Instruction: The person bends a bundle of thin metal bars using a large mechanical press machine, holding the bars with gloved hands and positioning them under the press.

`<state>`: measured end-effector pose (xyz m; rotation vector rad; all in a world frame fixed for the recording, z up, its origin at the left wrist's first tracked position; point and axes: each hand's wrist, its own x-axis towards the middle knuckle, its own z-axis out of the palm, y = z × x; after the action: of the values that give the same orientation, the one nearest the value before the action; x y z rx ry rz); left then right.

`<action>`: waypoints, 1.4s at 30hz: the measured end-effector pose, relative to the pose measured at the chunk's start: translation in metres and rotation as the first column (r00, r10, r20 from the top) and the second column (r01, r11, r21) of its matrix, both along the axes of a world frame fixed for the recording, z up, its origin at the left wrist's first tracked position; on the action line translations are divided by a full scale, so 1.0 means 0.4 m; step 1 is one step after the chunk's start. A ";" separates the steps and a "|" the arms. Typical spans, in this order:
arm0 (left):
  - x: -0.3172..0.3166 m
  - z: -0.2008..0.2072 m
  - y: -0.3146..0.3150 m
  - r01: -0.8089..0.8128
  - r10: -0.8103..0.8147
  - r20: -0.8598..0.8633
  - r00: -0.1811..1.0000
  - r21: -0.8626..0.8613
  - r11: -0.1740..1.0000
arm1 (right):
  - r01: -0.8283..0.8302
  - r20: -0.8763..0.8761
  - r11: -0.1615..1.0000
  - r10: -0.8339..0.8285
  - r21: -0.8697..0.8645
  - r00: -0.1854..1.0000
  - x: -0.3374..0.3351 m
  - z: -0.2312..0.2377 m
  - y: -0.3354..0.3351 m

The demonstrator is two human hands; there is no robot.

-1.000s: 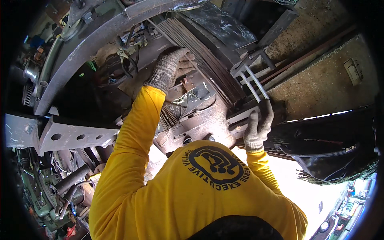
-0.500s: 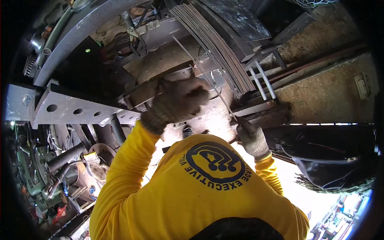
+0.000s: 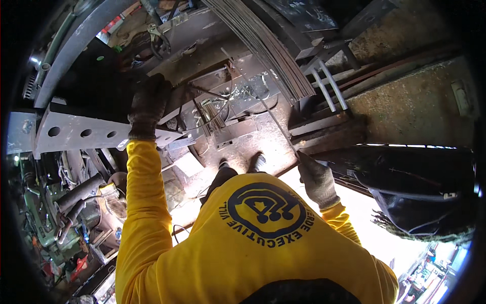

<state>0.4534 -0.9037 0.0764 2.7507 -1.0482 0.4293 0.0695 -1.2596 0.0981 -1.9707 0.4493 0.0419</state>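
Note:
My right hand [image 3: 319, 181], in a dirty knit work glove, is closed around the near end of a thin metal rod [image 3: 267, 107]. The rod slants away to the far left, past the flat steel strips. My left hand [image 3: 149, 104], gloved too, is at the dark steel above the far end of a plate with round holes [image 3: 86, 133]. Its fingers are dark against the shadow, so their grip cannot be made out. Between the hands lies a bundle of thin sticks [image 3: 213, 115], beside a loop of cable.
Long flat steel strips [image 3: 263, 48] are stacked ahead. Two short pale bars [image 3: 331, 90] stick out at right, near a rusty panel [image 3: 415, 111]. A curved steel piece [image 3: 76, 53] arches at far left. A green machine [image 3: 48, 213] stands at lower left; a dark bag-like thing [image 3: 410, 202] hangs at right.
My left hand has moved left and away from the middle to the dark steel, uncovering the bundle of sticks. My right hand still holds the rod. The view has shifted slightly.

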 end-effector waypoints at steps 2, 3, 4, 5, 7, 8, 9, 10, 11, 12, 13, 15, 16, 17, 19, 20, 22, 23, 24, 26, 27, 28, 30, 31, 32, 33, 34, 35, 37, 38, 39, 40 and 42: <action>-0.017 0.011 -0.022 -0.052 0.041 -0.085 0.995 -0.129 0.990 | -0.012 0.031 0.991 0.016 -0.130 0.999 0.003 -0.001 0.011; -0.025 0.013 -0.019 -0.085 0.061 -0.132 0.989 -0.179 0.980 | -0.016 0.041 0.978 0.025 -0.209 0.999 0.012 -0.001 0.021; -0.024 0.009 -0.012 -0.047 0.030 -0.095 0.995 -0.187 0.981 | -0.019 0.049 0.958 0.034 -0.285 0.998 0.021 -0.001 0.032; -0.021 0.004 -0.001 -0.009 -0.002 -0.057 0.998 -0.194 0.981 | -0.008 0.057 0.964 0.024 -0.265 0.998 0.025 -0.003 0.043; -0.038 0.022 0.000 -0.067 0.045 -0.096 0.994 -0.243 0.968 | 0.057 -0.051 0.982 -0.067 -0.179 0.996 0.032 0.016 0.085; -0.058 0.048 -0.018 -0.158 0.112 -0.176 0.978 -0.275 0.948 | 0.096 -0.109 0.985 -0.112 -0.140 0.988 0.031 0.024 0.106; -0.075 0.065 -0.032 -0.247 0.171 -0.258 0.951 -0.301 0.921 | 0.110 0.083 0.974 -0.095 -0.199 0.992 0.033 0.005 0.127; -0.079 0.061 -0.031 -0.228 0.150 -0.246 0.957 -0.325 0.918 | 0.098 0.052 0.965 -0.087 -0.243 0.995 0.026 0.007 0.139; -0.079 0.055 -0.030 -0.208 0.130 -0.234 0.963 -0.349 0.914 | 0.083 0.020 0.955 -0.081 -0.286 0.997 0.026 0.016 0.150; -0.079 0.060 -0.031 -0.186 0.109 -0.218 0.970 -0.371 0.910 | 0.070 -0.010 0.943 -0.078 -0.325 0.997 0.034 0.030 0.165; -0.081 0.069 -0.032 -0.203 0.111 -0.266 0.958 -0.350 0.914 | 0.078 0.033 0.932 -0.071 -0.354 0.997 0.035 0.023 0.172; -0.089 0.087 -0.028 -0.235 0.120 -0.361 0.925 -0.297 0.926 | 0.087 0.090 0.897 -0.053 -0.434 0.995 0.041 0.017 0.189; -0.082 0.074 -0.024 -0.241 0.108 -0.383 0.917 -0.318 0.917 | 0.084 0.101 0.873 -0.041 -0.481 0.994 0.047 0.017 0.197; -0.067 0.056 -0.024 -0.247 0.097 -0.405 0.909 -0.337 0.908 | 0.077 0.096 0.859 -0.033 -0.506 0.995 0.050 0.019 0.199; -0.062 0.042 -0.020 -0.241 0.078 -0.418 0.905 -0.353 0.904 | 0.070 0.085 0.831 -0.027 -0.552 0.996 0.052 0.033 0.204; -0.063 0.038 -0.018 -0.234 0.076 -0.410 0.909 -0.351 0.907 | 0.064 0.079 0.817 -0.023 -0.574 0.997 0.052 0.041 0.206; -0.062 0.045 -0.016 -0.226 0.072 -0.404 0.912 -0.348 0.910 | 0.055 0.028 0.825 -0.048 -0.562 0.998 0.069 0.074 0.207; -0.061 0.048 -0.017 -0.223 0.067 -0.412 0.909 -0.344 0.912 | 0.024 -0.052 0.819 -0.066 -0.574 0.996 0.081 0.093 0.200; -0.058 0.048 -0.016 -0.223 0.065 -0.420 0.905 -0.339 0.914 | -0.010 -0.132 0.814 -0.082 -0.581 0.988 0.091 0.101 0.195; -0.045 0.028 -0.012 -0.213 0.034 -0.436 0.899 -0.368 0.905 | 0.016 -0.096 0.848 -0.079 -0.529 0.992 0.103 0.106 0.197; -0.044 0.028 -0.013 -0.211 0.021 -0.446 0.895 -0.382 0.900 | 0.004 -0.135 0.865 -0.083 -0.502 0.987 0.116 0.118 0.204; -0.045 0.029 -0.014 -0.213 0.022 -0.440 0.898 -0.391 0.895 | -0.009 -0.175 0.880 -0.084 -0.474 0.981 0.127 0.125 0.205; -0.054 0.033 -0.020 -0.221 0.027 -0.429 0.903 -0.409 0.885 | -0.020 -0.054 0.878 -0.006 -0.479 0.999 0.120 0.090 0.198; -0.053 0.029 -0.023 -0.228 0.037 -0.424 0.905 -0.409 0.884 | -0.026 0.006 0.877 0.033 -0.480 0.999 0.114 0.076 0.196; -0.049 0.024 -0.028 -0.234 0.047 -0.419 0.907 -0.409 0.882 | -0.021 -0.013 0.887 0.016 -0.461 1.000 0.109 0.072 0.195; -0.048 0.023 -0.030 -0.240 0.058 -0.412 0.909 -0.406 0.882 | -0.013 -0.030 0.899 0.000 -0.437 1.000 0.106 0.067 0.197; -0.050 0.023 -0.030 -0.243 0.053 -0.411 0.910 -0.424 0.872 | -0.004 -0.048 0.910 -0.017 -0.414 0.999 0.106 0.062 0.195; -0.053 0.025 -0.030 -0.244 0.047 -0.410 0.911 -0.443 0.863 | -0.010 -0.055 0.916 -0.013 -0.400 0.998 0.107 0.059 0.188; -0.054 0.025 -0.025 -0.239 0.045 -0.408 0.912 -0.440 0.865 | -0.021 -0.073 0.928 -0.007 -0.372 0.997 0.108 0.054 0.180; -0.047 0.024 -0.018 -0.232 0.048 -0.405 0.913 -0.419 0.878 | -0.027 -0.107 0.942 -0.009 -0.334 0.994 0.111 0.059 0.180; -0.043 0.027 -0.017 -0.223 0.050 -0.398 0.916 -0.401 0.888 | -0.031 -0.135 0.954 -0.010 -0.297 0.991 0.119 0.072 0.180; -0.046 0.028 -0.019 -0.223 0.058 -0.384 0.921 -0.399 0.889 | -0.033 -0.163 0.965 -0.010 -0.260 0.987 0.123 0.078 0.178; -0.058 0.036 -0.021 -0.219 0.071 -0.354 0.933 -0.397 0.891 | 0.000 -0.190 0.987 -0.031 -0.161 0.981 0.117 0.071 0.174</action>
<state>0.4303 -0.9122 0.0907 2.3917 -0.5778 0.1759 0.1161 -1.1901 0.1264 -2.1308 0.6098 0.1925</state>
